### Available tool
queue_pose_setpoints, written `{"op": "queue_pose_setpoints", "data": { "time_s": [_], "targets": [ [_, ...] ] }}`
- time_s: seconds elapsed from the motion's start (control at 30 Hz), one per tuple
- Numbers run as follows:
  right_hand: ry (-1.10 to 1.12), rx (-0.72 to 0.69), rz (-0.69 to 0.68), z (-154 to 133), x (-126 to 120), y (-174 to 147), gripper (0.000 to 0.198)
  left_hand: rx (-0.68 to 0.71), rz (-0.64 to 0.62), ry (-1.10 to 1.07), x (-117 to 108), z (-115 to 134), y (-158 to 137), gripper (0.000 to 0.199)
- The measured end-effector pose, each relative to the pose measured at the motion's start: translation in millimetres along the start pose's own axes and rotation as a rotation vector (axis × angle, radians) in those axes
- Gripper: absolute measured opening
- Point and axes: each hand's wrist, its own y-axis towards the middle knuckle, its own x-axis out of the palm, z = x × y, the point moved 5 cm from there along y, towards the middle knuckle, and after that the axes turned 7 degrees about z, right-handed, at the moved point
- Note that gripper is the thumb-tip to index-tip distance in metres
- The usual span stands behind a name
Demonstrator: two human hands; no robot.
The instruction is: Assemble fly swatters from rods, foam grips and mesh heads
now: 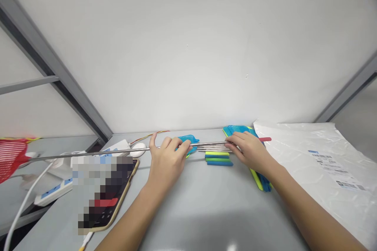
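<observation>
Under the left hand (pixel 167 161), long metal rod (pixel 118 151)

I get one view: head camera, above table (pixel 218 208), facing forward and down. Wall (pixel 188 47) fills upper half; left hand (pixel 169 160) and right hand (pixel 247 149) sit below center, fairly near.

Soft, even light brightens the middle of the wall (pixel 188 55) and fades toward the upper corners. The desk (pixel 212 194) shows a dim band and a small glare spot near the bottom, while blocky pixelation covers much of the phone (pixel 118 193).
</observation>
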Motion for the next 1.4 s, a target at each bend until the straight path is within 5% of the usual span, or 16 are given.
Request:
{"op": "queue_pose_setpoints", "data": {
  "time_s": [0.23, 0.57, 0.83, 1.17, 1.4],
  "targets": [
    [0.021, -0.026, 0.039, -16, 8, 1, 0.024, 0.01, -0.011, -0.018, 1, 7, -3, 0.018],
    [-0.041, 0.003, 0.012, 13, -3, 2, 0.03, 0.024, -0.056, 0.029, 6, -11, 0, 0.016],
    [-0.132, -0.001, 0.065, 18, 2, 1, 0.026, 0.022, 0.063, 0.052, -3, -3, 2, 0.011],
    [-0.115, -0.112, 0.131, -45, 31, 0, 0.032, 0.06, 0.051, -0.033, 8, 32, -10, 0.02],
    [-0.143, -0.043, 0.146, -4, 17, -7, 0.033, 0.051, 0.113, -0.058, 3, 13, -4, 0.011]
  ]
}}
